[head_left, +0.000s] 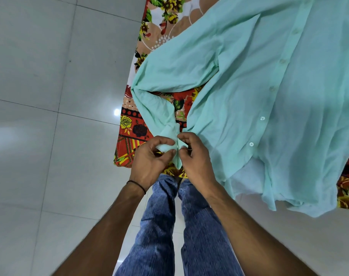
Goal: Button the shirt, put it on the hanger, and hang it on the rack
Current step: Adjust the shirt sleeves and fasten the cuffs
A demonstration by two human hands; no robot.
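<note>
A mint-green shirt (249,86) lies spread on a flowered bedsheet (129,126), its front placket with several white buttons running down the right side. One sleeve folds back toward me and ends in a cuff (172,145) at the bed's near edge. My left hand (149,162) pinches the cuff's left flap between thumb and fingers. My right hand (195,156) pinches the cuff's right side, close against the left hand. No hanger or rack is in view.
Glossy white floor tiles (50,96) fill the left half. My legs in blue jeans (169,226) stand against the bed's near edge. The shirt's hem (289,204) hangs over the bed edge at right.
</note>
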